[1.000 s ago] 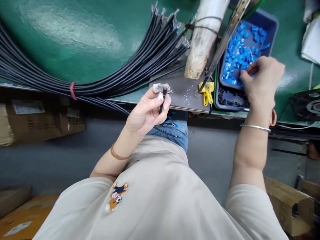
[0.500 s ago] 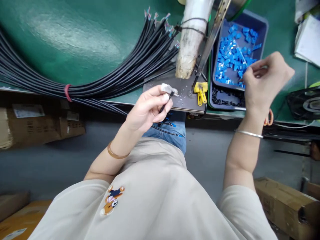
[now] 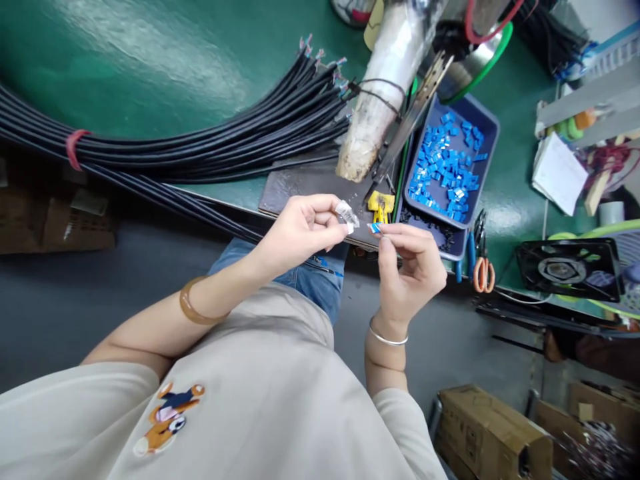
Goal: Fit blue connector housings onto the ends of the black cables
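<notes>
My left hand (image 3: 313, 227) is closed, thumb and fingers pinched round the end of a black cable that they mostly hide. A whitish, crumpled wrap (image 3: 346, 213) covers its index fingertip. Just to the right, my right hand (image 3: 411, 263) pinches a small blue connector (image 3: 375, 228) between thumb and fingers, a short gap from the left fingertips. Below the left hand, cables with blue ends (image 3: 323, 265) lie over my lap. Behind the hands stands a yellow clip-like piece (image 3: 381, 205) on the dark board (image 3: 280, 190).
A bundle of black cables (image 3: 200, 157) with stripped ends lies on the green table (image 3: 150, 67), tied with a red band (image 3: 76, 148). A wrapped white tube (image 3: 373, 110) slants down over the board. Right of it are a bin of blue connectors (image 3: 484, 143), orange-handled scissors (image 3: 483, 273) and a fan (image 3: 565, 270).
My right hand has come left from over the blue connector bin to beside my left hand, with a blue connector in its fingers. The view has shifted to the right.
</notes>
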The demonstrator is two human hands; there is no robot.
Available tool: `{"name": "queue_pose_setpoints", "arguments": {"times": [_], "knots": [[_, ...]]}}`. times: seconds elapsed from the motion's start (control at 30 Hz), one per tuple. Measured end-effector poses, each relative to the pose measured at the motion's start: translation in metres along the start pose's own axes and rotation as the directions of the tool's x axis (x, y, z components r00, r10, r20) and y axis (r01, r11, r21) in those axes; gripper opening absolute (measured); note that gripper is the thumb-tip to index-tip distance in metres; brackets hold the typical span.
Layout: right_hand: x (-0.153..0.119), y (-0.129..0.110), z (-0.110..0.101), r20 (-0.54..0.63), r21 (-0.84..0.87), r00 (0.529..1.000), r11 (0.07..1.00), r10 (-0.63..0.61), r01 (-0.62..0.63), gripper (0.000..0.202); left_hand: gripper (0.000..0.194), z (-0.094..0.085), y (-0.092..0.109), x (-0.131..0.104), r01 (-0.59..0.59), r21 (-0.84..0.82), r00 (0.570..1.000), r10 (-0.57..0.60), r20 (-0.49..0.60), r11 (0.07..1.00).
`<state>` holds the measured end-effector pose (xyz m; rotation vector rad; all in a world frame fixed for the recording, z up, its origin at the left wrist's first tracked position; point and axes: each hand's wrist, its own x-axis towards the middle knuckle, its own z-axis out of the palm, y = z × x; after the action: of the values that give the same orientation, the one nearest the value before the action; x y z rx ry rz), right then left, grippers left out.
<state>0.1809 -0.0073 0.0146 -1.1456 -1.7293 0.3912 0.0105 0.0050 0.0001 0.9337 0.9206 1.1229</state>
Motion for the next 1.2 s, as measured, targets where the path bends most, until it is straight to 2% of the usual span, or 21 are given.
{"name": "queue_pose_setpoints", "arguments": {"times": [0.23,0.57,0.73,0.8,0.9,1.2], "knots": [[-0.002,0.003,0.009,-0.022,0.08,0.999,0.996,0.045,-0.043,0.009,0.01,0.002,0.001,0.002,0.022,0.045,0.999,-0.02,-0.03,0.999],[-0.003,0.009,0.017,-0.084,0.132,0.985,0.979,-0.148,0.158,0.018,0.008,0.004,0.006,0.006,0.04,0.064,0.999,-0.039,-0.017,0.997],[-0.004,0.013,0.02,-0.088,0.2,0.996,0.98,0.012,0.006,0.011,0.009,0.003,0.006,0.008,0.036,0.071,0.999,-0.035,-0.019,0.997],[-0.003,0.014,0.019,-0.047,0.182,0.999,0.983,0.024,-0.015,0.009,0.01,0.002,0.005,0.009,0.028,0.074,0.999,-0.026,-0.029,0.997],[-0.001,0.015,0.018,-0.006,0.103,0.999,0.994,-0.034,0.034,0.009,0.012,0.001,0.005,0.011,0.027,0.071,0.999,-0.024,-0.041,0.997],[0.005,0.017,0.016,0.026,0.014,0.991,0.991,-0.135,0.134,0.013,0.012,0.002,0.008,0.014,0.033,0.049,0.998,-0.03,-0.055,0.998]]}}
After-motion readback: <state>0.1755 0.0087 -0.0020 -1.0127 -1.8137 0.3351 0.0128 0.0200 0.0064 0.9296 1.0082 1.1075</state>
